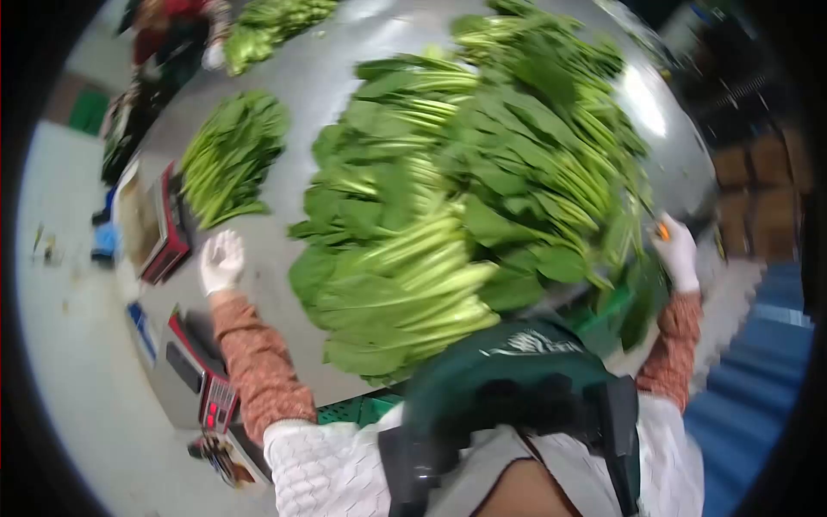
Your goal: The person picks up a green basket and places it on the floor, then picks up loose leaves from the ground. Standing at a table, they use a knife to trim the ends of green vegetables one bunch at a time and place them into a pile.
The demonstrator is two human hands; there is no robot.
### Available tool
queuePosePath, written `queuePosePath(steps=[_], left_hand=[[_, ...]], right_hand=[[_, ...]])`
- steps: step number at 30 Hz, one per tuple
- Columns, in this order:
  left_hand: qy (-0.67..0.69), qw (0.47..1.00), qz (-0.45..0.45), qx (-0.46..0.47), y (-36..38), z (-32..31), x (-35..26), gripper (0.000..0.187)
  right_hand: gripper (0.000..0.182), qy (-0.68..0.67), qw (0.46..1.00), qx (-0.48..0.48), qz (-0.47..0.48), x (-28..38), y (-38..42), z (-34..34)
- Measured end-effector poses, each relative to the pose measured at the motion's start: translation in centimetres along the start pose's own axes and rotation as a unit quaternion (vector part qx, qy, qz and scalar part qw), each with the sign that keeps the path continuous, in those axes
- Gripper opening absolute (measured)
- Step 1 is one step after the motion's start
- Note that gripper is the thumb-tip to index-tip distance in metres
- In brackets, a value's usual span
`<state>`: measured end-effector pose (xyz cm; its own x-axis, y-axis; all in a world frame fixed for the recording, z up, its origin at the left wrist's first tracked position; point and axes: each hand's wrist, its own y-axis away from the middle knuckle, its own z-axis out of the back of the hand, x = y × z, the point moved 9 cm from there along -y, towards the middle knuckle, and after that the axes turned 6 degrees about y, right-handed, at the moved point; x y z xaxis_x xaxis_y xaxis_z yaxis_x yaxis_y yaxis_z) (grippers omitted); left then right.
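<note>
A large pile of leafy green vegetables with pale stalks covers the middle of the metal table. My left hand, in a white glove, is just below a smaller bunch of greens; its fingers are apart and it holds nothing. At the right edge of the table, my right hand, also gloved in white, is closed around a small orange object, mostly hidden by the fingers. Leaves hang beside that hand.
Two red-edged scales stand along the left table edge. A co-worker is at the upper left, near more greens. Green crates sit below the near edge. Cardboard boxes and blue material are at right.
</note>
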<state>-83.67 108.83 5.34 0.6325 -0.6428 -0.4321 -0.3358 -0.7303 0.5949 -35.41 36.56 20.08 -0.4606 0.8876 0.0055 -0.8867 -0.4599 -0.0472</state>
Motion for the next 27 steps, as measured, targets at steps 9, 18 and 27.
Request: queuePosePath(steps=[9,18,27], left_hand=[[-0.096,0.989,-0.089,0.073,10.5,-5.7,-0.5,0.041],[-0.215,0.91,-0.128,0.33,18.9,-15.6,13.2,0.031],[-0.281,0.935,-0.128,0.173,23.2,-11.5,24.6,0.024]], right_hand=[[0.023,-0.028,0.998,-0.043,-0.023,-6.7,2.9,-6.0],[0.029,-0.253,0.952,-0.159,0.062,4.2,-0.9,-3.9],[0.016,-0.199,0.98,-0.027,-0.014,-1.3,0.1,-13.3]])
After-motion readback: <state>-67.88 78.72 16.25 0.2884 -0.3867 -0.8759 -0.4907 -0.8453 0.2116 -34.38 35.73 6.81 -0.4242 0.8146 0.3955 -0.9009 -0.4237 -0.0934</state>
